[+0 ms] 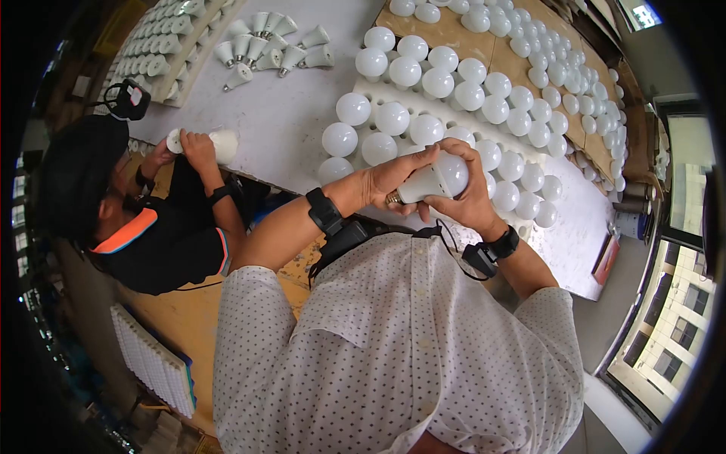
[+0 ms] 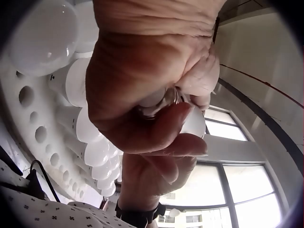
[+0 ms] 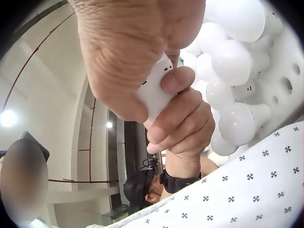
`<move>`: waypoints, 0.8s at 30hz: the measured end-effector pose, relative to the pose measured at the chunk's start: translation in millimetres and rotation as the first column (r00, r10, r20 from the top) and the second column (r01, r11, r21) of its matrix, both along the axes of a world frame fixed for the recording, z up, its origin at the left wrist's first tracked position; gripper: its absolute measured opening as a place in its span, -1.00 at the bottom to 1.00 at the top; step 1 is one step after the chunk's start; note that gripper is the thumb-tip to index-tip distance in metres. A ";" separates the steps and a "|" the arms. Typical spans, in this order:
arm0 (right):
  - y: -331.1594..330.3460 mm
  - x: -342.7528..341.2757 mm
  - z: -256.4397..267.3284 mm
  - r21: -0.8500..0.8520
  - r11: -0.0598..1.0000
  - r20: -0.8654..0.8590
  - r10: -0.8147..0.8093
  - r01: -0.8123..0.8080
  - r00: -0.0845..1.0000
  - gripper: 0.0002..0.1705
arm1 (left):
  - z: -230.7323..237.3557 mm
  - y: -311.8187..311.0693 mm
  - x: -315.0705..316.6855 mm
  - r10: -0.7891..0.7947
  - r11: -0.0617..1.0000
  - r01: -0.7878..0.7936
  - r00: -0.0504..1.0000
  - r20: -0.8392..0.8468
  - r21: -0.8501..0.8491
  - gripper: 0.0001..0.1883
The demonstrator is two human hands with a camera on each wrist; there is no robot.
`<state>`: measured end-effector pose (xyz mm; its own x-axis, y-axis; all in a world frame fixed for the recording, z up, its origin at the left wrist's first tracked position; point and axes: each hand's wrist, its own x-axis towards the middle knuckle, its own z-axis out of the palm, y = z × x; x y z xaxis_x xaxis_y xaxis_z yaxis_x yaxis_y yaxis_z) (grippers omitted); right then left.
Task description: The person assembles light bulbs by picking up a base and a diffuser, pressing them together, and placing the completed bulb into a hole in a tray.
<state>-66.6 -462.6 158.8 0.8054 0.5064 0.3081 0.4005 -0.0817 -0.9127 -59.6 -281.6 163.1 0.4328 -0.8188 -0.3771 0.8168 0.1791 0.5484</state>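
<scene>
In front of the chest, both hands hold one light bulb point(image 1: 423, 185), tilted, with a white globe, a white body and a metal screw base. My left hand point(image 1: 389, 178) has its fingers curled round the screw-base end. The globe end is gripped by my right hand point(image 1: 475, 198), its thumb along the body. In the left wrist view the left hand point(image 2: 142, 80) covers most of the base. From the right wrist, the white body point(image 3: 156, 92) shows between the right hand point(image 3: 128, 52) and left fingers point(image 3: 183, 118).
Rows of bulbs point(image 1: 427, 130) stand in a white foam tray point(image 1: 370, 89) just beyond the hands. More bulbs sit on brown cardboard point(image 1: 461, 38) behind. Globeless bulb bodies point(image 1: 265, 41) lie at the table's far left. Another person point(image 1: 159, 242) works at the left. Windows point(image 1: 681, 303) are at right.
</scene>
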 end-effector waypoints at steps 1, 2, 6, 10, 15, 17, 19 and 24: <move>3.0 -4.9 7.0 0.044 0.999 -0.224 0.000 0.010 0.975 -0.11 | -0.7 2.4 -1.0 0.014 1.000 -0.014 1.000 -0.008 -0.023 -0.21; 4.9 -8.0 11.0 0.084 0.996 -0.438 0.006 0.034 0.899 -0.11 | -1.6 3.6 -2.8 0.024 0.999 -0.025 1.000 -0.018 -0.046 -0.19; 9.1 -6.7 8.9 0.053 0.998 -0.380 -0.006 0.028 0.925 -0.10 | -14.6 4.4 -6.4 0.214 0.976 -0.216 0.975 0.054 0.037 -0.21; 16.3 -7.9 20.0 -0.261 0.962 -0.296 -0.156 0.077 0.942 -0.08 | -33.3 15.0 -1.7 0.137 0.986 -0.145 0.986 0.099 0.078 -0.29; 18.2 -4.2 17.6 -0.244 0.968 -0.181 -0.097 0.051 0.979 -0.05 | -31.4 24.4 -2.7 0.047 0.982 -0.069 0.991 -0.128 -0.175 -0.33; 18.5 -4.3 20.6 -0.302 0.950 -0.277 -0.169 0.081 0.946 -0.06 | -23.3 30.6 -4.7 0.161 0.984 -0.163 0.986 0.033 0.075 -0.43; 10.1 0.3 13.5 -0.272 0.926 -0.031 -0.282 0.264 0.959 -0.10 | -25.5 48.4 -2.1 0.210 0.937 -0.282 0.926 0.313 0.206 -0.50; -2.4 -14.5 5.2 -0.516 0.808 0.271 -0.161 0.284 0.949 -0.19 | -17.7 134.9 30.1 0.547 0.724 -0.661 0.724 0.420 0.196 -0.72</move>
